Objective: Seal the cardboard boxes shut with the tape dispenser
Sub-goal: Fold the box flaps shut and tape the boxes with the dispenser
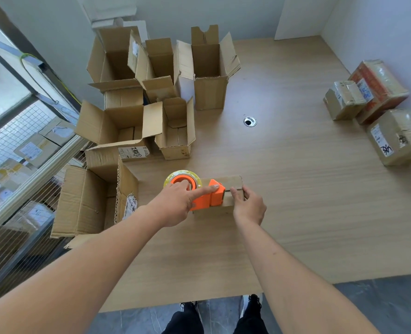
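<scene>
A small cardboard box [233,183] with its flaps closed sits on the wooden table in front of me. An orange tape dispenser [215,196] with a roll of clear tape [175,175] rests on top of the box, over the seam. My left hand [178,203] grips the dispenser, index finger stretched along its top. My right hand [249,207] holds the box's right end, fingers pressing on the top flaps beside the dispenser's front.
Several open cardboard boxes [127,121] crowd the table's left and back. Three taped boxes [397,136] stand at the right edge by the wall. A round cable hole [250,121] is in the wooden table [308,201]. A glass railing runs along the left.
</scene>
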`<action>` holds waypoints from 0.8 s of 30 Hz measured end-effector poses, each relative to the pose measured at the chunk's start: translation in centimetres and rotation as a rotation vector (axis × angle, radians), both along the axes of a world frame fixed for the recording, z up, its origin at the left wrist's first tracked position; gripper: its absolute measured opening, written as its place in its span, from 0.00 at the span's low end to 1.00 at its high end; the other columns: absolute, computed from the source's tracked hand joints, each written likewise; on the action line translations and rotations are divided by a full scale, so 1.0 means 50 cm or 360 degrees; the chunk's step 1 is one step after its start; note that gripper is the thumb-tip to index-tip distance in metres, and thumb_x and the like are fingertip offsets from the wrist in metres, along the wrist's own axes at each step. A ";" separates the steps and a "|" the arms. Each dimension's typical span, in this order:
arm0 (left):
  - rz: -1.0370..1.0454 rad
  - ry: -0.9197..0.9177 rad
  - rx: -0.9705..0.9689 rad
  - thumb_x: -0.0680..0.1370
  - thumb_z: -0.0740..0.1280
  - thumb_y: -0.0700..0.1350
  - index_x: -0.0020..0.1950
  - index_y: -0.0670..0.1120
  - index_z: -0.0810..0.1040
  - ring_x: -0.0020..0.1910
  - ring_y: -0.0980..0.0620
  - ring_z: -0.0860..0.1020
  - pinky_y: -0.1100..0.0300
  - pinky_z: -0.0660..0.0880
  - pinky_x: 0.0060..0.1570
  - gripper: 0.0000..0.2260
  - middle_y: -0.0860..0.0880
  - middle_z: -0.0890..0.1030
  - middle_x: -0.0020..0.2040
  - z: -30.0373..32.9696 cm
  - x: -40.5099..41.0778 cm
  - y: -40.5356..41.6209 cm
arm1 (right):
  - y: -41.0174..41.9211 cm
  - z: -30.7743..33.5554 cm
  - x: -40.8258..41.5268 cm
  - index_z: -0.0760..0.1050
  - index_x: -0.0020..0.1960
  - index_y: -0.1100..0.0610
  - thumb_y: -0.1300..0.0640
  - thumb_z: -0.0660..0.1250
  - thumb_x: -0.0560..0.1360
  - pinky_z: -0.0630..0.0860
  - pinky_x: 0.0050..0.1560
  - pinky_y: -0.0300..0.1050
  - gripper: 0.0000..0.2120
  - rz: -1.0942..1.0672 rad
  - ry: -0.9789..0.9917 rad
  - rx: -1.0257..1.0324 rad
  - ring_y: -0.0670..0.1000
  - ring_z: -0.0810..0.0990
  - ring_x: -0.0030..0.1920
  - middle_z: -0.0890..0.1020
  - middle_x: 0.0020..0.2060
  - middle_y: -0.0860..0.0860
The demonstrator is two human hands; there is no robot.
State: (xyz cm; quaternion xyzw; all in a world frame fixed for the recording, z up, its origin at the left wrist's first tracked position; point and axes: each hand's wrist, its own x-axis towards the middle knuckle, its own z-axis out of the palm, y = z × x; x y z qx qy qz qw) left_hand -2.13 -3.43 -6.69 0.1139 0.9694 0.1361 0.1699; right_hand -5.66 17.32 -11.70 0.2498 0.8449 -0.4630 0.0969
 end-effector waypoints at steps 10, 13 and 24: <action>-0.0098 -0.0197 0.0073 0.84 0.59 0.45 0.74 0.78 0.44 0.46 0.47 0.71 0.48 0.75 0.48 0.35 0.48 0.68 0.48 0.034 -0.016 -0.003 | 0.008 -0.002 -0.017 0.83 0.63 0.56 0.57 0.75 0.76 0.69 0.52 0.36 0.16 -0.0191 -0.0070 -0.0082 0.54 0.82 0.59 0.86 0.57 0.54; -0.0093 -0.0267 0.0184 0.82 0.61 0.45 0.73 0.79 0.48 0.48 0.46 0.73 0.47 0.75 0.52 0.34 0.48 0.72 0.51 0.064 -0.035 -0.010 | 0.017 0.001 -0.019 0.84 0.61 0.55 0.58 0.76 0.74 0.71 0.53 0.38 0.15 -0.0196 -0.0084 -0.0055 0.54 0.83 0.58 0.86 0.55 0.54; 0.0058 -0.0317 0.0231 0.79 0.61 0.51 0.73 0.74 0.60 0.41 0.52 0.75 0.55 0.71 0.40 0.27 0.50 0.76 0.45 0.116 -0.054 -0.030 | 0.026 -0.015 -0.032 0.87 0.53 0.54 0.60 0.80 0.69 0.78 0.55 0.42 0.13 -0.0363 -0.0144 -0.0116 0.53 0.85 0.51 0.88 0.47 0.51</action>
